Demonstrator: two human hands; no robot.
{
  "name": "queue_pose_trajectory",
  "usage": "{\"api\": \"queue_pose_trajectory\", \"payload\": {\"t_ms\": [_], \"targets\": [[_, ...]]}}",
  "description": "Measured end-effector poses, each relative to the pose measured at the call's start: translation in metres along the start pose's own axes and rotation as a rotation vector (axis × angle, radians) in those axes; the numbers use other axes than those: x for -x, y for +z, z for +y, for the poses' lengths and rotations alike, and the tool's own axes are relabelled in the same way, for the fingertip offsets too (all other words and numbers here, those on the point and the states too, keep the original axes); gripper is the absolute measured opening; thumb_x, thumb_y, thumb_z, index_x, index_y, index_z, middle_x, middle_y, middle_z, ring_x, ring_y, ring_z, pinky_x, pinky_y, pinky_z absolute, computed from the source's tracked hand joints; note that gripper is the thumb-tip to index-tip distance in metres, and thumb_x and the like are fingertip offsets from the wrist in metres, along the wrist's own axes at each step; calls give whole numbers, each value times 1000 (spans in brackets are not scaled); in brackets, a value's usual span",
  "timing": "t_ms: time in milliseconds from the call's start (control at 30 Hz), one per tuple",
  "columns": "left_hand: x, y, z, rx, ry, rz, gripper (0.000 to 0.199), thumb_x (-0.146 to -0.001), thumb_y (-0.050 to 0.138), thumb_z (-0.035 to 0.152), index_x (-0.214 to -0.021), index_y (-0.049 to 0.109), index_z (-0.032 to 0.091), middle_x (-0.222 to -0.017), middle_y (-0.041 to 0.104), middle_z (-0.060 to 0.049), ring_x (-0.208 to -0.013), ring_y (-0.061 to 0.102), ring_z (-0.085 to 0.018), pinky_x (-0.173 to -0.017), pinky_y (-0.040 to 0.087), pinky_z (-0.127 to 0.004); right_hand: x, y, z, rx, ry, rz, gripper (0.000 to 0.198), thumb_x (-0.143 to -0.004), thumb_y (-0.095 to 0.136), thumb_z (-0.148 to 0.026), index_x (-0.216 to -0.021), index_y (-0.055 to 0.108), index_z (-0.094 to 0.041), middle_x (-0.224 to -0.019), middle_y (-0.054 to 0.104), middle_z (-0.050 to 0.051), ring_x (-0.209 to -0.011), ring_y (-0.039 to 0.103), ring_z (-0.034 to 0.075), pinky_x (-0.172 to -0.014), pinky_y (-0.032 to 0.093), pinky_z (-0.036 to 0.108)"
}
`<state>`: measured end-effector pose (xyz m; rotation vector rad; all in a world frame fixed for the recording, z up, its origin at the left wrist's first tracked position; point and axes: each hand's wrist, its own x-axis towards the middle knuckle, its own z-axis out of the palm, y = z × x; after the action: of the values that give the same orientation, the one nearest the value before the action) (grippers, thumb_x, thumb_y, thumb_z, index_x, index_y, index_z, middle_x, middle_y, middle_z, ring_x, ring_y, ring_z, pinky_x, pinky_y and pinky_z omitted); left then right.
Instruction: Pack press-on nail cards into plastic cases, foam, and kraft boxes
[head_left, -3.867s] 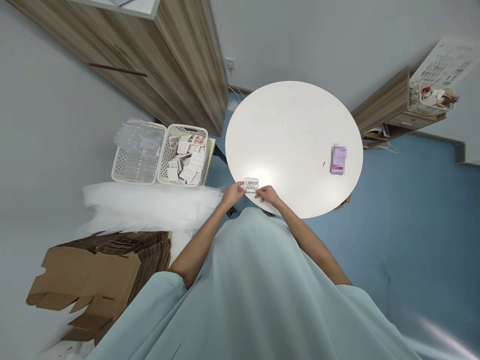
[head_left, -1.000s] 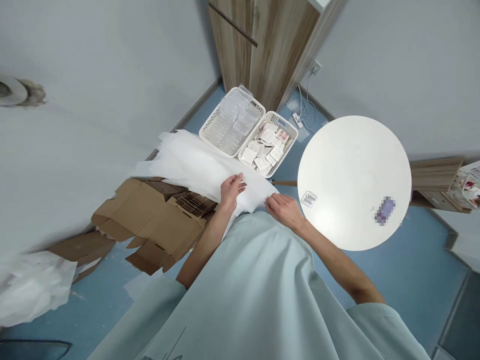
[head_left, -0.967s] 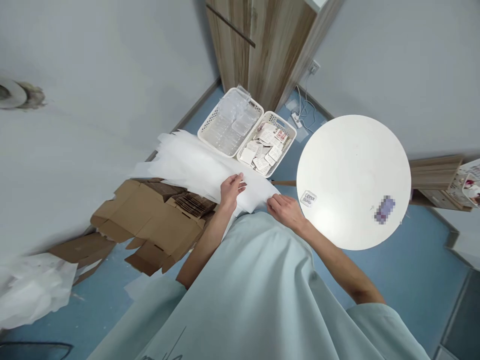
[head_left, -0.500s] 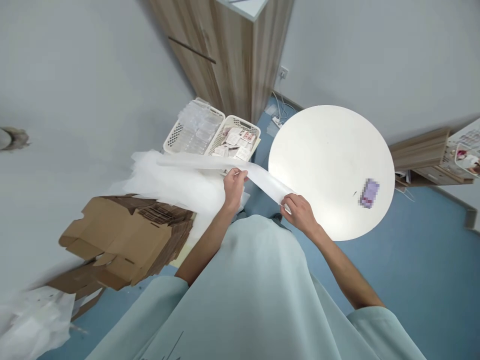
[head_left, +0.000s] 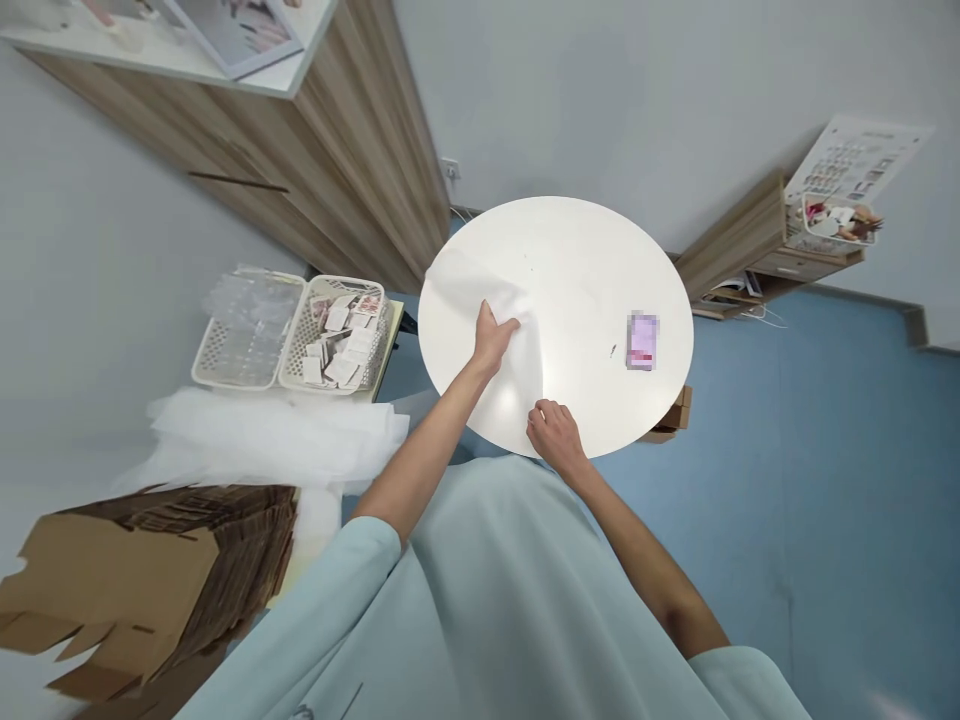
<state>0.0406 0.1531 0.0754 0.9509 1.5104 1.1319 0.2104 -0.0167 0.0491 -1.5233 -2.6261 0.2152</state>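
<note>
A thin white sheet (head_left: 480, 285) is spread over the left part of the round white table (head_left: 592, 250). My left hand (head_left: 493, 338) pinches the sheet near its middle, arm stretched out over the table. My right hand (head_left: 551, 432) grips the sheet's near corner at the table's front edge. The small blister pack seen earlier on the table is out of sight, where the sheet now lies.
A small purple object (head_left: 643, 340) lies on the table's right side. Two white baskets (head_left: 225, 365) stand to the left, one with clear packs, one with small cards. Below them lie a pile of white sheets (head_left: 262, 435) and flat cardboard boxes (head_left: 150, 570). A wooden cabinet (head_left: 337, 170) stands behind.
Both hands lifted one white sheet from the pile on the left, carried it right, and laid it over the table. The view swung back towards the table.
</note>
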Motion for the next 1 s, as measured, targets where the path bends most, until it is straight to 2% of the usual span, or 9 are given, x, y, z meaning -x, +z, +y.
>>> {"api": "queue_pose_trajectory", "payload": {"t_ms": [133, 233, 367, 467, 533, 633, 733, 833, 1000], "targets": [[-26, 50, 4, 103, 58, -188, 64, -67, 62, 8, -130, 58, 22, -121, 69, -8, -108, 66, -25, -88, 58, -37, 6, 14, 14, 30, 82, -43, 29, -99, 43, -1, -96, 66, -18, -103, 64, 13, -87, 54, 25, -77, 40, 37], [-51, 66, 3, 81, 18, -225, 72, -62, 61, 7, -133, 60, 20, -123, 70, -10, -107, 67, -26, -86, 59, -37, 1, 21, 18, 31, 110, -66, 30, -96, 43, 2, -95, 66, -17, -100, 64, 13, -86, 53, 25, -74, 40, 36], [-83, 63, -6, -44, -100, -225, 82, -63, 67, 9, -144, 55, 15, -128, 70, -16, -112, 69, -31, -90, 61, -41, -13, 28, 14, 8, 117, -139, 26, -95, 45, 3, -96, 64, -16, -96, 61, 12, -86, 52, 25, -72, 39, 35], [-89, 48, -20, -287, -196, -186, 102, -68, 72, 11, -163, 34, 12, -154, 55, -26, -139, 57, -38, -109, 54, -51, -26, 33, 9, 0, 138, -192, 24, -96, 46, 2, -98, 62, -16, -99, 61, 12, -87, 51, 24, -72, 39, 34], [-80, 34, -34, -513, -169, -138, 109, -72, 72, 9, -169, 22, 10, -170, 34, -29, -157, 36, -42, -122, 41, -57, -36, 37, 7, -4, 157, -227, 24, -95, 47, 3, -100, 62, -16, -100, 61, 12, -88, 52, 24, -72, 39, 34], [-50, 9, -62, -725, 152, -214, 101, -79, 63, 5, -170, 22, 13, -180, 14, -20, -166, 16, -38, -132, 26, -57, -50, 46, 7, -17, 164, -277, 25, -93, 48, 4, -99, 63, -15, -101, 61, 13, -88, 53, 24, -72, 39, 33], [-13, -16, -92, -767, 368, -412, 91, -83, 51, 1, -169, 31, 21, -179, 25, -10, -165, 25, -31, -133, 29, -55, -62, 55, 10, -41, 164, -311, 24, -92, 49, 2, -100, 64, -15, -102, 62, 13, -90, 54, 25, -71, 39, 33], [16, -34, -114, -788, 344, -604, 81, -82, 47, -1, -159, 51, 24, -161, 56, -7, -153, 47, -27, -131, 35, -52, -70, 60, 13, -81, 191, -338, 22, -97, 48, -2, -104, 65, -14, -106, 64, 14, -95, 57, 25, -73, 41, 33], [45, -45, -126, -793, 309, -756, 71, -80, 52, -1, -146, 64, 23, -141, 70, -10, -137, 62, -30, -119, 50, -49, -75, 55, 19, -200, 262, -351, 18, -107, 47, -14, -115, 63, -16, -112, 67, 12, -101, 61, 23, -76, 44, 31]]}}
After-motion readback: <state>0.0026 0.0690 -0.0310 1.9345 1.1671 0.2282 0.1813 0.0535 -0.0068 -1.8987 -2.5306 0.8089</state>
